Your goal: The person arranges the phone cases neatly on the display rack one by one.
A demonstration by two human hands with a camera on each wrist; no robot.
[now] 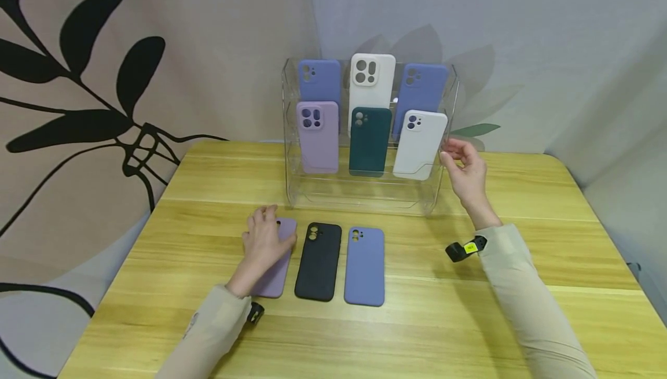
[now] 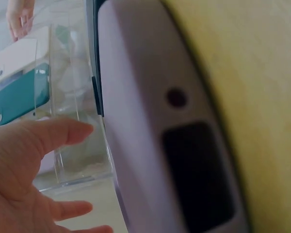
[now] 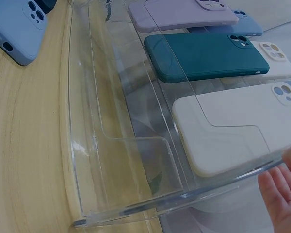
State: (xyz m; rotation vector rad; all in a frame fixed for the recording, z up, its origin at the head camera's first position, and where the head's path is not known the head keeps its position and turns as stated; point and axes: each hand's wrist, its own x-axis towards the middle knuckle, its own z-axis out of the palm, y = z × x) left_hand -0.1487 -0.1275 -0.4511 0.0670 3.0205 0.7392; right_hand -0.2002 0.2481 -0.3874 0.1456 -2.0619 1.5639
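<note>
My left hand is over a light purple phone case lying on the table, its thumb and fingers spread apart. In the left wrist view, that case's end with the port cutout looms close to the camera. My right hand is at the right side of a clear tiered display stand, pinching its side edge. A black phone case and a blue phone case lie in a row right of the purple one. The stand's lower occupied tier bears a purple case, a dark green case and a white case.
Behind these, a blue case, a tall white case and another blue case stand on the higher tier. The wooden table meets a curtain with leaf patterns at the back.
</note>
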